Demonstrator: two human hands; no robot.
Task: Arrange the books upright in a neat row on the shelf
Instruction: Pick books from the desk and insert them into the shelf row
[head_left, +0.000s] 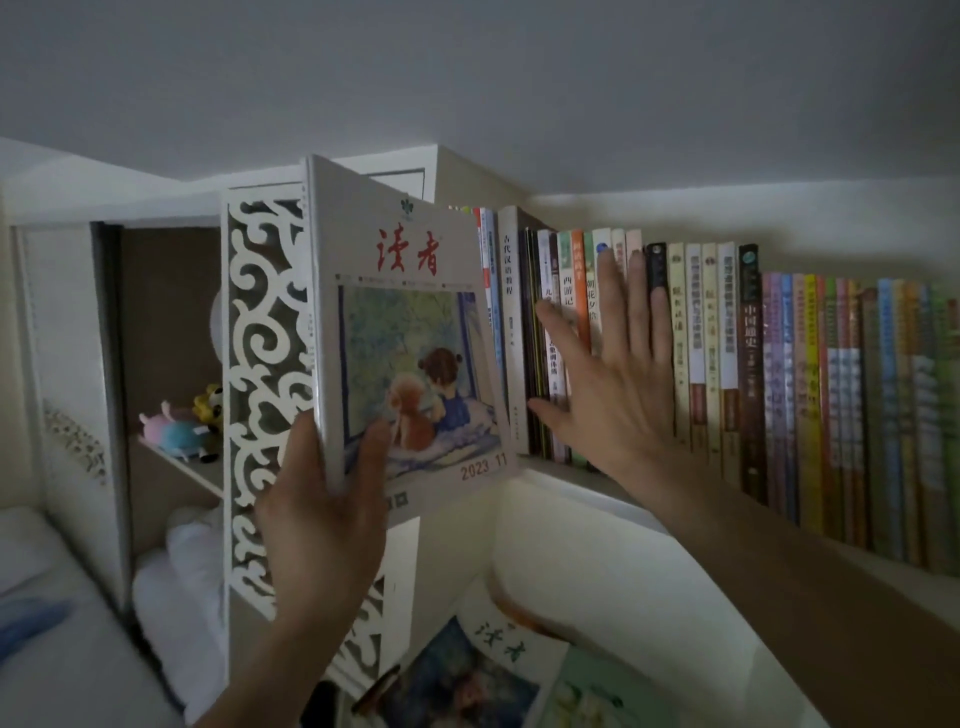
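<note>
The left hand grips a thin white magazine with a painted cover upright by its lower corner. The right hand, fingers straight, presses the row of colourful books on the white shelf. Next it probably needs a gap left of this hand.

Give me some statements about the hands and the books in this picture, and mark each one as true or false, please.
1. The left hand grips a magazine by its lower edge. True.
2. The right hand is curled into a fist. False: its fingers are spread flat against the book spines.
3. The books in the row on the shelf lie flat in a pile. False: they stand upright.
4. More magazines lie below the shelf. True.
5. Soft toys sit in the compartment to the left. True.
</note>
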